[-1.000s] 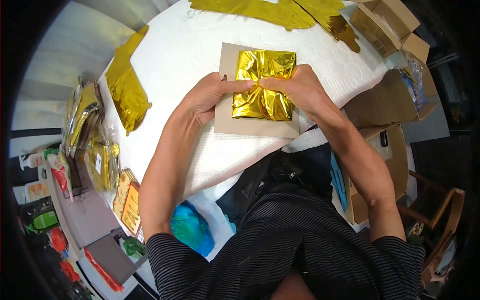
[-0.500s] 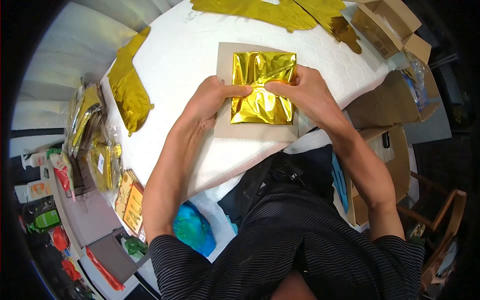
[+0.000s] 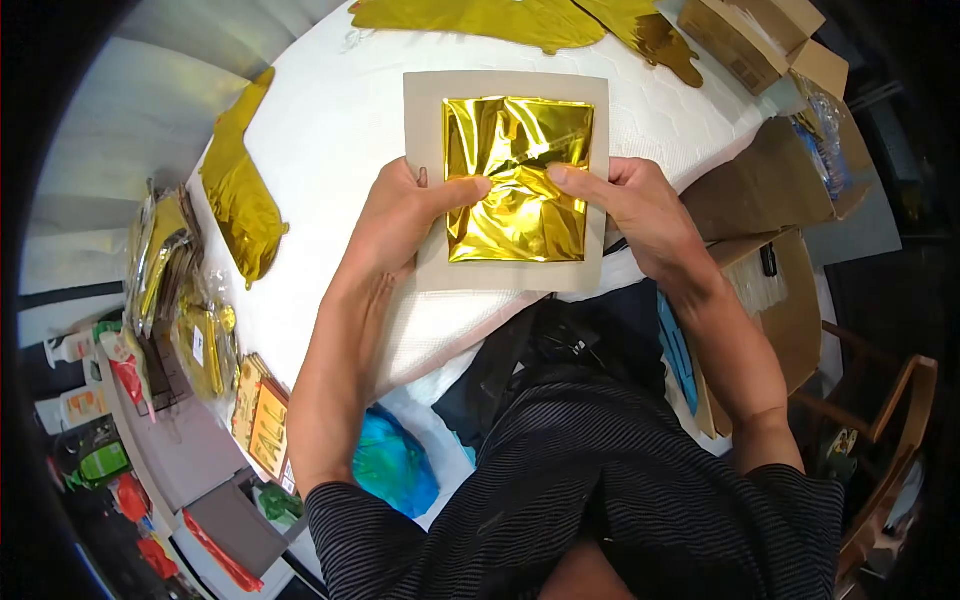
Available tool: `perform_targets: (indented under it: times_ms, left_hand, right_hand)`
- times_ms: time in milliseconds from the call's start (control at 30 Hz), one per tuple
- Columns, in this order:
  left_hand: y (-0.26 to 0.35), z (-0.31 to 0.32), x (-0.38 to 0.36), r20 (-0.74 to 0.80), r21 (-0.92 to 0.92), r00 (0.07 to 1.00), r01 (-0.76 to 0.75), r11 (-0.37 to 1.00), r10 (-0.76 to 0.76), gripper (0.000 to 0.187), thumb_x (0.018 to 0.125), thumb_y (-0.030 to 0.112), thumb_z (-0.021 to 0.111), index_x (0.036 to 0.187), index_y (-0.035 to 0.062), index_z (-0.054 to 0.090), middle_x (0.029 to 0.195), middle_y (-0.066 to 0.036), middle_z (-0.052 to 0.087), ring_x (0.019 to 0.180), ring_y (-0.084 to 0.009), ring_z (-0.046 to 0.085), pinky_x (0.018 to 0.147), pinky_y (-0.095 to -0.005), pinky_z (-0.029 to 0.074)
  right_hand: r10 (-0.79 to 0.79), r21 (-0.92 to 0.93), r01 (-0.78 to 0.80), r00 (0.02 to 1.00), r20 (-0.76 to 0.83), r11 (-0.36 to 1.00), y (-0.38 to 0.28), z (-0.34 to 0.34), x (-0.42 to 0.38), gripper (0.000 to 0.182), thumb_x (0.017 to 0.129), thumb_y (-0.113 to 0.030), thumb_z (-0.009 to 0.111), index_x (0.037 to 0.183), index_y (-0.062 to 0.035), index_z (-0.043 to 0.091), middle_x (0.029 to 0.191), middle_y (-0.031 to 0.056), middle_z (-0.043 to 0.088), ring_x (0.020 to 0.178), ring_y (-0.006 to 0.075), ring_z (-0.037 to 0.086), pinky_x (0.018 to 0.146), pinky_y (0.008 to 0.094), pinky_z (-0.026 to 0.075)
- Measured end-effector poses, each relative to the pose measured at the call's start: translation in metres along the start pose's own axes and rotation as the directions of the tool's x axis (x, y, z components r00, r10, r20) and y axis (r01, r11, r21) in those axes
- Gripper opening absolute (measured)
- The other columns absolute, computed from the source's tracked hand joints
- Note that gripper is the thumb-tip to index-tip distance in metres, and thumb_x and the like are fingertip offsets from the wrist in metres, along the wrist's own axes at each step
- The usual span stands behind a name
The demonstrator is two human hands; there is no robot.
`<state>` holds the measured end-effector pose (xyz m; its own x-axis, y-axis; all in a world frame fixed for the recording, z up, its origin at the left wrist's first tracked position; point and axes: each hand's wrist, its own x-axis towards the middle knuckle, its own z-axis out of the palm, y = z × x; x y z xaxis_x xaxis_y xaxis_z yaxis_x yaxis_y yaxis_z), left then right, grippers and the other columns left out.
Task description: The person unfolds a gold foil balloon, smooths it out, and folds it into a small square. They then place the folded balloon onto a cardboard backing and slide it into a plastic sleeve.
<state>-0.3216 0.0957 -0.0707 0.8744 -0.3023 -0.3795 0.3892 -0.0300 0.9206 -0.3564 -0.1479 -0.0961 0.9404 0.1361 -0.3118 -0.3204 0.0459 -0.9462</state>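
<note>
A folded square of shiny gold foil [image 3: 518,225] lies flat on a grey-beige card [image 3: 505,84], which is a little larger all round. My left hand [image 3: 400,215] grips the card's left side, its thumb pressed on the middle of the foil and its fingers mostly behind the card. On the right side my right hand [image 3: 645,215] holds the card the same way, thumb on the foil just right of centre. Creases run across the foil between the two thumbs. Both hands are over the near edge of the white padded surface [image 3: 340,130].
Flat gold foil shapes lie at the back [image 3: 490,22] and at the left [image 3: 240,190]. Bagged gold foil packs [image 3: 205,345] and a "FALL" sign [image 3: 267,425] sit at the left edge. Open cardboard boxes [image 3: 735,45] stand on the right, with a wooden chair [image 3: 895,430] beyond.
The card now sits more squarely under the foil, and both appear nearer the camera. My right hand has moved outward from the foil's edge onto the card's right edge.
</note>
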Motion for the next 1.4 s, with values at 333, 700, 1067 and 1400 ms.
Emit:
perform_targets:
  times_ms: [333, 700, 1067, 1400]
  left_hand:
    - [0.003, 0.007, -0.004, 0.018, 0.119, 1.000, -0.026, 0.993, 0.024, 0.032, 0.086, 0.004, 0.076, 0.115, -0.0081, 0.068, 0.100, -0.013, 0.075, 0.083, -0.0162, 0.072, 0.075, -0.0299, 0.058]
    - [0.001, 0.011, -0.001, 0.042, 0.127, 0.999, -0.008, 0.992, 0.002, 0.030, 0.086, 0.006, 0.076, 0.112, -0.0076, 0.070, 0.098, -0.012, 0.075, 0.081, -0.0159, 0.071, 0.075, -0.0296, 0.058]
    - [-0.007, 0.020, 0.013, 0.159, 0.255, 0.986, 0.000, 0.967, -0.043, 0.033, 0.086, 0.007, 0.077, 0.114, -0.0067, 0.068, 0.100, -0.012, 0.075, 0.083, -0.0156, 0.071, 0.076, -0.0295, 0.059]
    - [-0.005, 0.030, 0.015, 0.200, 0.288, 0.979, -0.026, 0.957, -0.034, 0.053, 0.082, 0.010, 0.084, 0.126, -0.0082, 0.061, 0.109, -0.015, 0.073, 0.091, -0.0186, 0.072, 0.084, -0.0322, 0.059]
  right_hand:
    - [-0.025, 0.106, 0.021, 0.999, 0.042, 0.994, 0.009, -0.007, -0.008, 0.040, 0.099, -0.035, 0.072, 0.105, 0.0048, 0.073, 0.090, 0.0053, 0.074, 0.069, 0.0059, 0.067, 0.058, 0.0213, 0.052]
    - [0.046, 0.230, -0.091, 0.980, 0.193, 0.969, 0.016, -0.015, -0.014, 0.047, 0.096, -0.032, 0.075, 0.119, 0.0084, 0.067, 0.102, 0.0110, 0.075, 0.084, 0.0117, 0.071, 0.073, 0.0266, 0.059]
    - [-0.024, 0.177, 0.009, 0.996, 0.086, 0.984, 0.026, -0.009, -0.028, 0.047, 0.088, -0.017, 0.082, 0.126, 0.0030, 0.064, 0.113, 0.0082, 0.071, 0.099, 0.0153, 0.067, 0.090, 0.0311, 0.054]
    - [-0.107, 0.266, 0.128, 0.990, -0.092, 0.956, 0.043, -0.008, -0.032, 0.044, 0.086, -0.009, 0.082, 0.125, 0.0031, 0.065, 0.116, 0.0090, 0.072, 0.103, 0.0151, 0.068, 0.094, 0.0308, 0.053]
